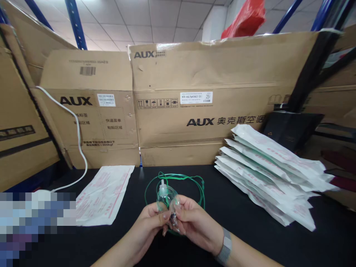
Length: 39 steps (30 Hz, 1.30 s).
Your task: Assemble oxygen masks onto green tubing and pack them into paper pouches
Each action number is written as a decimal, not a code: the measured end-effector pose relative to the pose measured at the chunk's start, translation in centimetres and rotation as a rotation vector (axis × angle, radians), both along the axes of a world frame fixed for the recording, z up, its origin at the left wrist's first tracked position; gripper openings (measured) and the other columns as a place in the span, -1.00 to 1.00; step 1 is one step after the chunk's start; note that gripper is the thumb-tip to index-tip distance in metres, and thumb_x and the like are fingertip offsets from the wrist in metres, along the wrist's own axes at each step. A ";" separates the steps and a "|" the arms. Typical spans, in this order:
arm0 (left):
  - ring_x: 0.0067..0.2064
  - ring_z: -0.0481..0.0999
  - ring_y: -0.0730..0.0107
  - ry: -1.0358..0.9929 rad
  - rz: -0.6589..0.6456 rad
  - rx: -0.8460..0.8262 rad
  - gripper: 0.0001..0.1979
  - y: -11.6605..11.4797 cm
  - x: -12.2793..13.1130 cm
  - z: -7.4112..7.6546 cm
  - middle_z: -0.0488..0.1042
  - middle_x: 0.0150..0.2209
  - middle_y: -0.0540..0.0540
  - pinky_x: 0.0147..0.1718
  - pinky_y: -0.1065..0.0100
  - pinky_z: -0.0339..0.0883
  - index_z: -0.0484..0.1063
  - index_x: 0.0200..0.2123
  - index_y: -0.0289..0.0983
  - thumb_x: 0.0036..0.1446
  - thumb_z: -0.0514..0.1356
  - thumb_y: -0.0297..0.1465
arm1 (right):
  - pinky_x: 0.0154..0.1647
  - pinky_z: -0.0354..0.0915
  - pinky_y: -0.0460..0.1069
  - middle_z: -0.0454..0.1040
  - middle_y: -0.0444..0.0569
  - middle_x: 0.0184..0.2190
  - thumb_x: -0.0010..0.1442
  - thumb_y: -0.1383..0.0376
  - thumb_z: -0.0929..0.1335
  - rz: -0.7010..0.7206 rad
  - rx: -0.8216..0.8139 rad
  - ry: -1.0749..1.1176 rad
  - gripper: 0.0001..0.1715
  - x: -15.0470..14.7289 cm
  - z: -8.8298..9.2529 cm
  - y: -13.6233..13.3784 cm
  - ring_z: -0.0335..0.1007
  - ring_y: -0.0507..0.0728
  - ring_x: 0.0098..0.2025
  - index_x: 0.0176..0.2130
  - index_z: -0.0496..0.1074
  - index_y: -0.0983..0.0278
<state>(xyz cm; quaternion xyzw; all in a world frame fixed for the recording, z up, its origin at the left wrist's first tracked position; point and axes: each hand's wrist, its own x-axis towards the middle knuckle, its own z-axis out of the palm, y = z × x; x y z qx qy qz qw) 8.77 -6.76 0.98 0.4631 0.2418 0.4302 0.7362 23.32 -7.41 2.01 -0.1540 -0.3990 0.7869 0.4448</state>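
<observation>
Left hand: the left hand (147, 226) is cupping the near side of a clear plastic oxygen mask (164, 200), with its thumb lying across the front.

Right hand: the right hand (194, 224) is pinching the mask's lower edge from the other side, and a grey mesh watch strap (226, 246) is wrapping the wrist behind it.

Grip: both hands are closed on the mask and are nearly touching each other; neither is hanging apart from it.

Mask place: it is being held just above a black tabletop (250, 237), between the two palms, in the middle of the view.

Mask direction: its long axis is standing roughly upright, leaning slightly away from the person, with the short connector pointing up and forward (a small dark piece is showing low in the plastic, too small to name).

Tubing: green tubing (204, 193) is looping behind the mask in a wide ring and is lying on the tabletop.

Left of the hands: one flat white sealed pouch (104, 194) with red print is lying on the tabletop, a white cable (79, 137) is running down beside it, and a pixelated patch is covering the corner.

Right of the hands: a fanned stack of sealed white pouches (267, 174) is lying well apart from the hands.

Behind: flattened AUX cardboard boxes (194, 111) are standing upright against the tabletop's far edge.
</observation>
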 end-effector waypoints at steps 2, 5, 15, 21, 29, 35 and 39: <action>-0.55 0.37 0.48 0.006 -0.021 -0.003 -0.81 0.0 0.1 -0.3 0.44 -0.60 -0.06 -0.62 0.51 0.07 0.45 -0.52 -0.37 -0.13 0.29 -0.33 | -0.61 0.05 -0.17 0.35 -0.18 -0.66 -0.11 0.37 0.44 0.029 0.000 0.039 -0.75 -0.1 -0.3 0.0 0.18 -0.10 -0.69 -0.50 0.26 0.35; -0.57 0.37 0.47 0.025 -0.035 0.010 -0.80 -0.2 0.2 -0.3 0.43 -0.60 -0.06 -0.63 0.49 0.06 0.45 -0.52 -0.37 -0.14 0.30 -0.32 | -0.65 0.07 -0.18 0.36 -0.18 -0.68 -0.13 0.39 0.44 0.075 -0.014 0.072 -0.76 -0.2 -0.6 0.0 0.19 -0.10 -0.72 -0.51 0.27 0.35; -0.57 0.32 0.51 0.014 -0.005 -0.005 -0.81 -0.1 0.0 0.2 0.40 -0.61 -0.04 -0.63 0.50 0.03 0.43 -0.55 -0.36 -0.12 0.29 -0.33 | -0.70 0.14 -0.20 0.38 -0.14 -0.68 -0.05 0.34 0.41 0.003 0.012 0.018 -0.79 -0.2 0.2 -0.3 0.24 -0.08 -0.72 -0.52 0.28 0.36; -0.52 0.24 0.56 0.019 0.079 0.011 -0.90 0.0 -0.6 1.0 0.38 -0.56 0.00 -0.52 0.48 0.07 0.42 -0.51 -0.34 -0.02 0.22 -0.42 | -0.60 0.24 -0.14 0.40 -0.07 -0.56 0.05 0.24 0.36 -0.126 0.087 -0.102 -0.76 -0.2 1.4 -0.7 0.31 -0.04 -0.61 -0.49 0.31 0.38; -0.50 0.24 0.52 0.027 0.102 0.028 -0.90 0.3 -0.8 1.6 0.37 -0.56 -0.02 -0.50 0.45 0.06 0.42 -0.50 -0.34 -0.03 0.23 -0.41 | -0.58 0.15 -0.18 0.40 -0.09 -0.59 0.03 0.27 0.38 -0.144 0.081 -0.069 -0.78 -0.2 1.4 -0.7 0.24 -0.09 -0.62 -0.49 0.33 0.38; -0.52 0.23 0.54 0.044 0.107 0.022 -0.89 0.2 -0.9 1.9 0.36 -0.57 0.00 -0.53 0.46 0.02 0.42 -0.51 -0.34 -0.07 0.25 -0.40 | -0.58 0.16 -0.17 0.41 -0.10 -0.62 0.07 0.30 0.35 -0.182 0.144 -0.128 -0.81 0.0 1.7 -0.8 0.23 -0.08 -0.63 -0.50 0.33 0.36; -0.54 0.19 0.56 0.046 0.101 0.025 -0.87 0.3 -1.0 1.9 0.35 -0.59 0.01 -0.55 0.46 -0.01 0.41 -0.53 -0.34 -0.07 0.26 -0.39 | -0.59 0.18 -0.17 0.41 -0.10 -0.66 0.08 0.30 0.34 -0.194 0.189 -0.163 -0.81 0.1 1.8 -1.0 0.23 -0.07 -0.64 -0.50 0.34 0.37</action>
